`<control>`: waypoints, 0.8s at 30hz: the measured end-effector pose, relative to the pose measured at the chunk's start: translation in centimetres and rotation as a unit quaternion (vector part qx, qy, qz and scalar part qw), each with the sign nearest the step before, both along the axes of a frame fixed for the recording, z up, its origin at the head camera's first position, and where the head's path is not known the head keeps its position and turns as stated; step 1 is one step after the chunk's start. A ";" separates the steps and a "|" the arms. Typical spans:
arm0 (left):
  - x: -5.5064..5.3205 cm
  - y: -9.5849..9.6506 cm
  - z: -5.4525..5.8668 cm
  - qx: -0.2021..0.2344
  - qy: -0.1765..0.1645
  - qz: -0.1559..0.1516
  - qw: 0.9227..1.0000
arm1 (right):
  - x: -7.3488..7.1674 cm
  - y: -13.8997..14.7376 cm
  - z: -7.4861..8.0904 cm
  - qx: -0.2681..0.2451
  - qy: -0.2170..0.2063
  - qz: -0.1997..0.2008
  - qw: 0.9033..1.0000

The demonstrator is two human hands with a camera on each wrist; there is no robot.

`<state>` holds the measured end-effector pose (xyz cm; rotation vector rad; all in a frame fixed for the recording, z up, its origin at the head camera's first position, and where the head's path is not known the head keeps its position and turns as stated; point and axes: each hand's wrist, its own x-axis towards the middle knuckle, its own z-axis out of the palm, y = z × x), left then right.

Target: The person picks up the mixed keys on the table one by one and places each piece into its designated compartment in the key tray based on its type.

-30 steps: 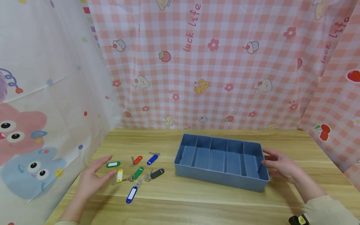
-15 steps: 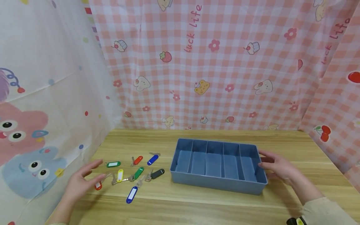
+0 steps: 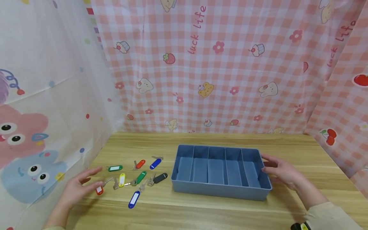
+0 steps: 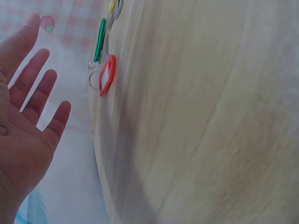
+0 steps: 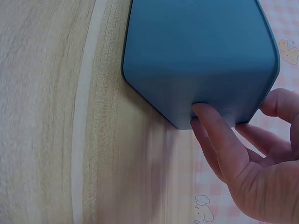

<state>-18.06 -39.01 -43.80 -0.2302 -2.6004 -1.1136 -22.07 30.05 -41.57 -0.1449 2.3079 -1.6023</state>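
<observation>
My right hand (image 3: 283,171) grips the right end of a blue-grey divided box (image 3: 218,188). In the right wrist view, the fingers (image 5: 224,144) lie against the box's end wall (image 5: 187,88), the thumb at its rim. On the left, my left hand (image 3: 77,187) hovers with its fingers spread and holds nothing. Its thumb overlaps a key with a red tag (image 3: 99,190); in the left wrist view that red tag (image 4: 107,76) lies on the table, apart from the hand (image 4: 28,121). Next to it are keys with a yellow tag (image 3: 122,180) and a green tag (image 3: 115,168).
More tagged keys lie between hand and box: a second red tag (image 3: 140,164), a second green tag (image 3: 141,177), a black tag (image 3: 160,178) and two blue tags (image 3: 155,163). Patterned cloth (image 3: 218,70) hangs behind the wooden table (image 3: 218,217) and along both sides.
The box has slid left and toward me, turning slightly, with my right hand at its end. My left hand has drawn back left, and the nearest red tag has come into sight.
</observation>
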 end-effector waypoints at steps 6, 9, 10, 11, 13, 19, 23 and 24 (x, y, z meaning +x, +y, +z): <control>-0.2 -0.7 -0.4 0.011 -0.009 -0.031 0.999 | 0.0 -0.3 0.0 0.002 -0.006 -0.002 1.000; -0.4 -1.0 -0.7 0.021 -0.016 -0.047 0.999 | 0.0 -0.4 0.1 0.003 -0.008 0.000 1.000; -0.4 -1.1 -0.8 0.024 -0.019 -0.051 0.998 | 0.0 -0.5 0.2 0.001 -0.008 -0.001 1.000; -0.5 -1.2 -0.8 0.026 -0.022 -0.055 0.998 | 0.0 -0.5 0.2 -0.001 -0.009 -0.001 1.000; -0.6 -1.5 -1.0 0.028 -0.028 -0.059 0.997 | -0.1 -0.6 0.2 -0.005 -0.010 -0.001 1.000; -0.7 -1.9 -1.4 0.040 -0.045 -0.064 0.996 | -0.1 -0.8 0.3 -0.001 -0.010 0.002 1.000; -0.7 -2.2 -1.7 0.043 -0.064 -0.049 0.996 | -0.2 -0.8 0.2 -0.002 -0.010 0.005 1.000; -0.7 -2.3 -1.7 0.041 -0.066 -0.044 0.996 | -0.2 -0.8 0.2 -0.003 -0.012 0.004 1.000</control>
